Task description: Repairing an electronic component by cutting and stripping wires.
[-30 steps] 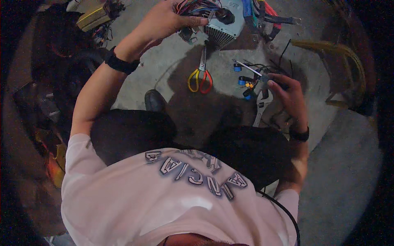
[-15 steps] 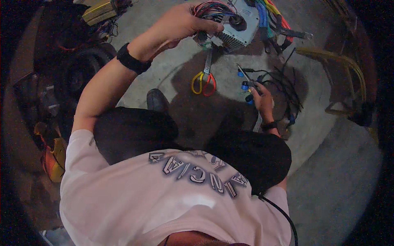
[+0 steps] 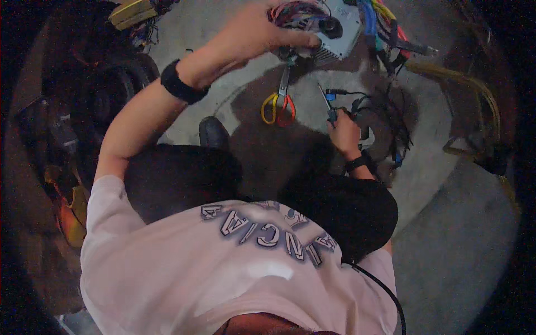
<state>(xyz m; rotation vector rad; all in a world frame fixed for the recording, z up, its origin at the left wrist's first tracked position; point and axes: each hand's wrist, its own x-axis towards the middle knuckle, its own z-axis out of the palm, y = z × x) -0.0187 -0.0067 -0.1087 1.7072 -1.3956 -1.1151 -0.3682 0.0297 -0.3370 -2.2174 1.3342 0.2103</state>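
While the left hand [image 3: 268, 36] is clasping coloured wires [image 3: 297, 14] on a silvery box [image 3: 345, 26], the right [image 3: 345, 133] is gripping a screwdriver [image 3: 330, 109].

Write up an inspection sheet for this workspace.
Surface: grey floor, shadowed in the middle.
Job's things: finned metal box with a coloured wire bundle; screwdriver.
Clutter: scissors with yellow and red handles, nearer the person than the box.
Hands: left hand at the box's wired end, grip blurred; right hand holding the screwdriver.
Cables: thick coloured leads right of the box; black cables right of the right hand.
Surroundings: yellow block at upper left; dark edges hide detail.
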